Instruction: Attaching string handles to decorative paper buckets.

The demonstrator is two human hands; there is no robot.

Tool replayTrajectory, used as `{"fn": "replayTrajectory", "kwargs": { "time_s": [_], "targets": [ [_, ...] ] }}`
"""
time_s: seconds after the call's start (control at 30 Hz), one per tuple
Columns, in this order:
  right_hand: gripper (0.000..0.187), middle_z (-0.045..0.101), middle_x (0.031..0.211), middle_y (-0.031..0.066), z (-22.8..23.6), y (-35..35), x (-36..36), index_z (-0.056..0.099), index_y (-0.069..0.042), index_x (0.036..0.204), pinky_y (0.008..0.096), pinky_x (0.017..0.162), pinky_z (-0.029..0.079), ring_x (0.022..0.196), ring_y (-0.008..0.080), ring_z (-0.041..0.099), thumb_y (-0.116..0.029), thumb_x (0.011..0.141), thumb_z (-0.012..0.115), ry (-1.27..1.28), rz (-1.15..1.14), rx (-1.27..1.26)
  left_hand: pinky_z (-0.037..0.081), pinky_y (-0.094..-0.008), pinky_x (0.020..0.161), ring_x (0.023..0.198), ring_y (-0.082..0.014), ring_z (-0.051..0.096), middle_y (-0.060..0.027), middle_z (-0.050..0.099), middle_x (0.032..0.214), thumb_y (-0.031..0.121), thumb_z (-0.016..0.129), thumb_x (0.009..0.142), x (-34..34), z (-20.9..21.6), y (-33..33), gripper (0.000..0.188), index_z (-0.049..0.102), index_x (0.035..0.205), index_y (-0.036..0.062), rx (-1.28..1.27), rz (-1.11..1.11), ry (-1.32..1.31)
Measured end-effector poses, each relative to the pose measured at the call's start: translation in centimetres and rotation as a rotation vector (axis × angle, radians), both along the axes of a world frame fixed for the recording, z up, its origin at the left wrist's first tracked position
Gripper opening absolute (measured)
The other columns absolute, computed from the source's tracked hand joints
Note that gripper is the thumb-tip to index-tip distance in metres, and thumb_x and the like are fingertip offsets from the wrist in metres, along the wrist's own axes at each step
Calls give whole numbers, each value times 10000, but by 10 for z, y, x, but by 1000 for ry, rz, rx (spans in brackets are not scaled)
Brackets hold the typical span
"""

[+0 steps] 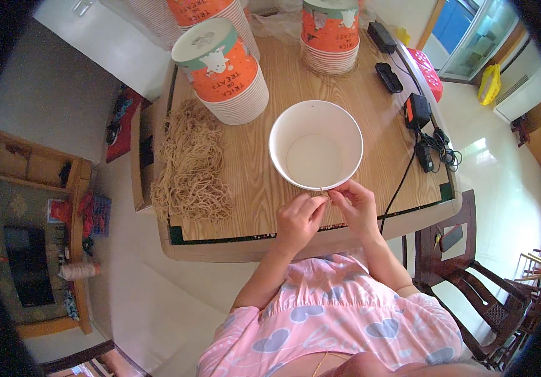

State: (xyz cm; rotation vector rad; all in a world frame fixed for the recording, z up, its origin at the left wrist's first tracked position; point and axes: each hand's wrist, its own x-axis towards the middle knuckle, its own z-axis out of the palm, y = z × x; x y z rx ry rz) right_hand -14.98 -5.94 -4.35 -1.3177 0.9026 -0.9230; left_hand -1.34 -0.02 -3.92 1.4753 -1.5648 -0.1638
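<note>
The white bucket (316, 154) stands upright and open on the wooden table (251, 182), right of its middle, its mouth facing up. Its near rim lies a little in from the table's near edge, with a narrow strip of bare wood between. To its right is an open stretch of tabletop before the black power adapters (417, 112) and their cables along the right edge. To its left, a bare band separates it from a loose heap of tan twine (192, 166), which reaches close to the table's left edge. Beyond the far rim, bare wood runs up to a far stack of orange and white buckets (329, 38); another, leaning stack (226, 75) stands far left, near the bucket but apart from it.

A short piece of string (321, 190) hangs at the bucket's near rim. The left hand (300, 217) has its thumb and forefinger pinched together on it, the other fingers curled in. The right hand (355, 207), just beside, also has thumb and forefinger together on the string, its other fingers bent against the rim's near right side. The exact strand in each pinch is too small to tell.

A dark wooden chair (444, 245) stands off the table's near right corner.
</note>
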Motion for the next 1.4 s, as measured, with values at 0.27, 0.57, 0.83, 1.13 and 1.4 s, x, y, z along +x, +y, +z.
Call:
{"fn": "replayTrajectory", "kwargs": {
  "time_s": [0.27, 0.57, 0.83, 1.13, 1.4],
  "targets": [
    [83, 625, 831, 22, 2, 0, -3, 629, 24, 921, 209, 683, 470, 773, 73, 571, 15, 844, 600, 84, 22, -115, 451, -366, 489, 591, -240, 582, -54, 547, 681, 79, 719, 705, 0, -2, 2, 188, 633, 867, 120, -7, 62, -163],
    [90, 621, 820, 44, 14, 3, -3, 631, 20, 875, 244, 704, 475, 781, 106, 581, 40, 788, 639, 116, -2, -219, 443, -362, 475, 583, -231, 581, -41, 537, 690, 119, 715, 703, 1, -3, 6, 210, 655, 904, 143, 24, 82, -221],
    [75, 610, 814, 49, 15, 2, 1, 609, 21, 857, 245, 709, 466, 761, 107, 565, 39, 790, 638, 159, -58, -283, 448, -245, 514, 613, -113, 577, -17, 603, 724, 71, 688, 787, -4, -3, 10, 133, 628, 906, 73, 91, 47, 256],
    [50, 591, 804, 40, 12, 2, -1, 593, 19, 849, 238, 716, 455, 769, 104, 551, 27, 808, 621, 180, -25, -295, 374, -169, 513, 589, -14, 471, 30, 590, 708, 129, 623, 877, -7, 3, 0, 156, 607, 971, 5, 356, 0, 1117],
    [87, 582, 784, 40, 10, 3, 0, 555, 18, 943, 256, 711, 448, 746, 107, 536, -53, 893, 550, 105, 86, -113, 354, -164, 471, 551, -27, 481, -18, 660, 769, 114, 684, 814, 1, 7, 0, 117, 681, 887, 23, 544, 14, 1004]
  ]
}}
